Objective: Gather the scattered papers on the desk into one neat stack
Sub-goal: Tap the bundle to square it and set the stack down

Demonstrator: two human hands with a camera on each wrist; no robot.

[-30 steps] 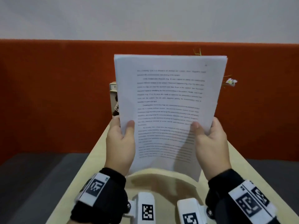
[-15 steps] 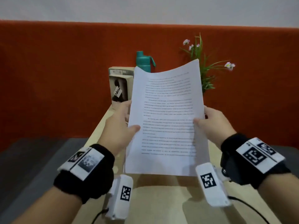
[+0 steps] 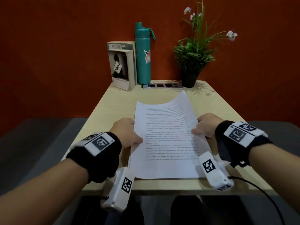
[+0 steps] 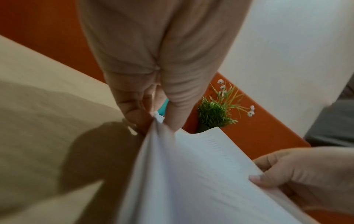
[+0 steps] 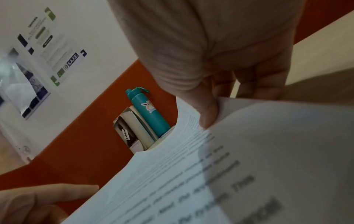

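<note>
Paper stack (image 3: pixel 167 140) at the near middle of the desk (image 3: pixel 113 101), left hand (image 3: pixel 125 133) and right hand (image 3: pixel 205 127) each pinching a side edge, fingers curled under. Far edge bows upward. Risk: letting go unevenly lets the sheets fan or slide askew.

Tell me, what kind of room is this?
Probably an office or study nook: a small desk against an orange partition, with books, printed papers and a potted plant.
</note>
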